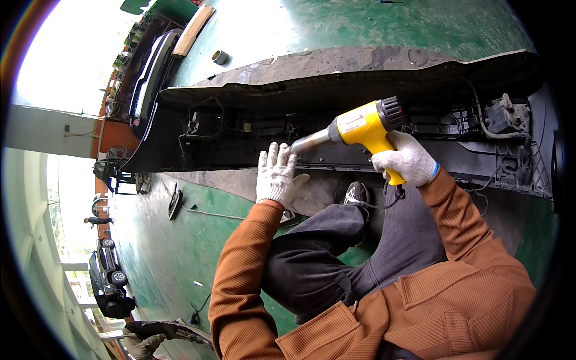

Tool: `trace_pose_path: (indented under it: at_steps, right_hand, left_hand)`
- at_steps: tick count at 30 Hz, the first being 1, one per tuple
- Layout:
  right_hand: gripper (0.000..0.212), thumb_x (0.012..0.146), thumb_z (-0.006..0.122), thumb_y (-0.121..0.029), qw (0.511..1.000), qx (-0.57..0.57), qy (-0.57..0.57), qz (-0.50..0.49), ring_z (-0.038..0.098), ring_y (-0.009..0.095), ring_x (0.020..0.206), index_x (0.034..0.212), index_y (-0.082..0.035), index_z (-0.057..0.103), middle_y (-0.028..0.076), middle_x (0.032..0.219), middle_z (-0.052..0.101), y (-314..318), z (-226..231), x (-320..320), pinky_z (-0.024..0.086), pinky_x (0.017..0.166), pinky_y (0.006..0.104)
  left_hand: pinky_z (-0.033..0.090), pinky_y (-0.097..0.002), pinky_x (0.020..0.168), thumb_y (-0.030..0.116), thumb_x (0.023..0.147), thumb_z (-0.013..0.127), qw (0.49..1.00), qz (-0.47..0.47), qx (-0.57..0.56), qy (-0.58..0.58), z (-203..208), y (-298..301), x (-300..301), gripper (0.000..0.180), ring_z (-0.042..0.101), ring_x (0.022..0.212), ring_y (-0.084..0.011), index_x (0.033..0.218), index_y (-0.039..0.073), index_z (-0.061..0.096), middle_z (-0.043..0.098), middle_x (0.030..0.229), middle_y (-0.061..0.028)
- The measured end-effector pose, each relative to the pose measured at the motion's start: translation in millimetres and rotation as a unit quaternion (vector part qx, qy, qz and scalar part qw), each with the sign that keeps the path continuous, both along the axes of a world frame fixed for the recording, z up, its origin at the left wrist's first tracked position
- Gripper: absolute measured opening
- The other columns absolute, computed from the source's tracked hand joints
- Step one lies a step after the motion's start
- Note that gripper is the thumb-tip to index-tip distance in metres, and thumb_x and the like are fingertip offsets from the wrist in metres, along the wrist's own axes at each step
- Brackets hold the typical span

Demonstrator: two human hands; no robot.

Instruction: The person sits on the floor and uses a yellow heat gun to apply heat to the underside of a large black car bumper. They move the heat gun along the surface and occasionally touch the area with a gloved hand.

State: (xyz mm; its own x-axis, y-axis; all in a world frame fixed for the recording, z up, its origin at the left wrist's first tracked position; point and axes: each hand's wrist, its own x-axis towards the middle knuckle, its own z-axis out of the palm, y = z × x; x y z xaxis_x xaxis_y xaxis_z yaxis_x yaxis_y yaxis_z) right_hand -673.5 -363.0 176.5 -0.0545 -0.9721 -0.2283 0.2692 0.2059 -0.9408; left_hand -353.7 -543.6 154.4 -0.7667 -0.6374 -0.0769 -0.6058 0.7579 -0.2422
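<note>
A yellow heat gun (364, 125) with a black rear cap and a metal nozzle is gripped by its handle in my right hand (408, 159), in a white knit glove. Its nozzle points left, toward the fingers of my left hand (278, 175). That hand, gloved too, is stretched flat with fingers extended and holds nothing. It lies at the near edge of a long black car bumper (252, 157), whose hollow inner side faces up. Whether the left palm touches the bumper I cannot tell. Wiring and brackets line the bumper's inside.
Under the bumper lies a worn grey mat (360, 60) on a green floor (180, 240). A roll of tape (219, 57) stands beyond it. A cable (219, 214) runs across the floor at left. Another bumper (153, 78) and a dark vehicle (110, 279) are farther left.
</note>
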Motion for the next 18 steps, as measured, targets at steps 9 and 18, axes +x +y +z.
trace_pose_path:
  at_steps: [9,18]
  right_hand:
    - [0.032,0.094,0.075,-0.018,1.000,-0.002,-0.016,0.018,0.064,0.011,0.071,0.117,0.001,0.065,0.004,0.091,0.067,4.7,-1.4,-1.4,0.055,0.067,0.0287]
    - [0.040,0.091,0.077,-0.021,0.998,-0.019,0.032,0.049,0.065,0.012,0.075,0.123,0.001,0.067,0.005,0.094,0.069,5.0,30.3,-2.4,0.055,0.070,0.0294]
  left_hand:
    - [0.020,-0.0599,0.132,0.057,0.095,0.070,0.999,0.006,0.015,-0.030,12.8,5.2,-15.2,0.077,0.032,0.161,-0.0393,0.154,0.008,0.060,0.048,0.165,-0.0175]
    - [0.018,-0.0568,0.134,0.059,0.100,0.063,0.993,-0.021,0.024,-0.116,-4.1,6.6,-13.0,0.079,0.031,0.162,-0.0361,0.161,0.010,0.052,0.046,0.169,-0.0154]
